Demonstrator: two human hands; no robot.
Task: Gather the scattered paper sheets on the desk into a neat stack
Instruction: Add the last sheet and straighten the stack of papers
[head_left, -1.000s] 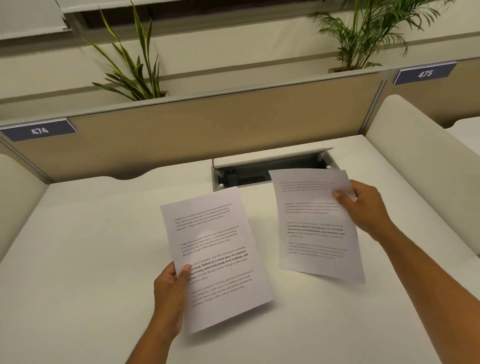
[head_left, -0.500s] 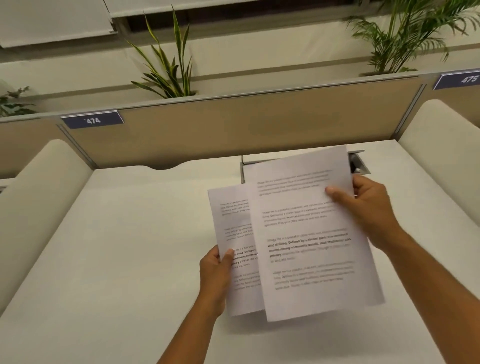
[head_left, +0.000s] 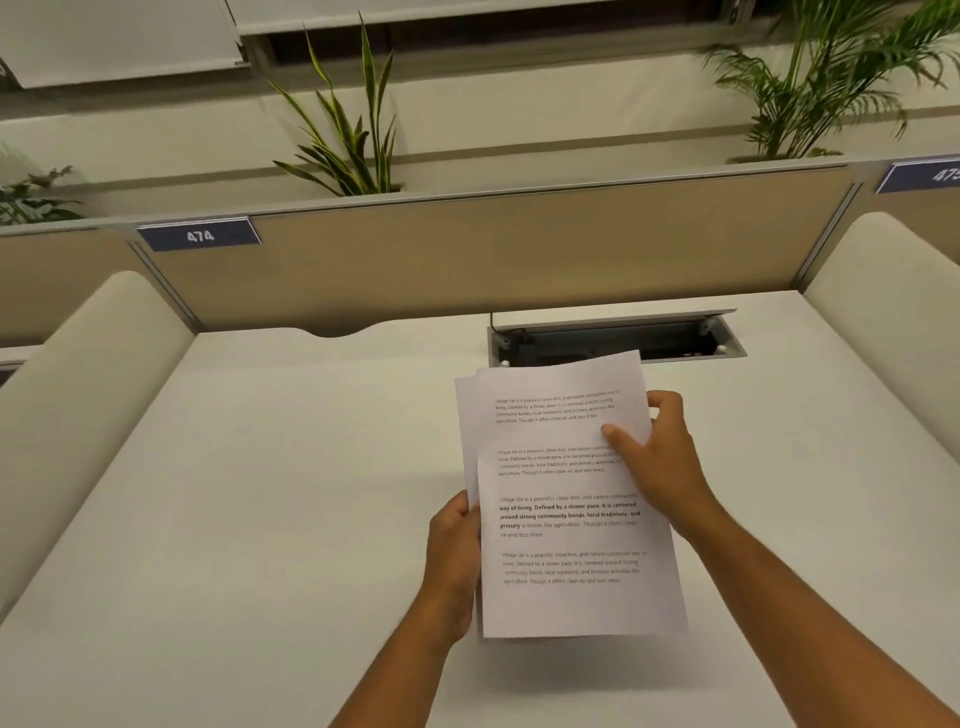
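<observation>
Two white printed paper sheets (head_left: 566, 499) are held together above the white desk (head_left: 270, 493), one lying almost squarely over the other. A thin strip of the lower sheet shows along the left and top edges. My left hand (head_left: 454, 551) grips the sheets' left edge near the middle, thumb on the front. My right hand (head_left: 657, 457) grips the right edge higher up, thumb pressed on the printed face. The sheets hang tilted toward me, casting a soft shadow on the desk below.
An open cable tray (head_left: 618, 340) is set into the desk just behind the sheets. A tan partition (head_left: 493, 254) with label 474 closes the back, with plants behind it. Rounded cream side panels (head_left: 88, 405) flank the desk left and right.
The right hand brought its sheet leftward over the left hand's sheet; the two now overlap nearly fully instead of being apart. Both hands have moved closer together.
</observation>
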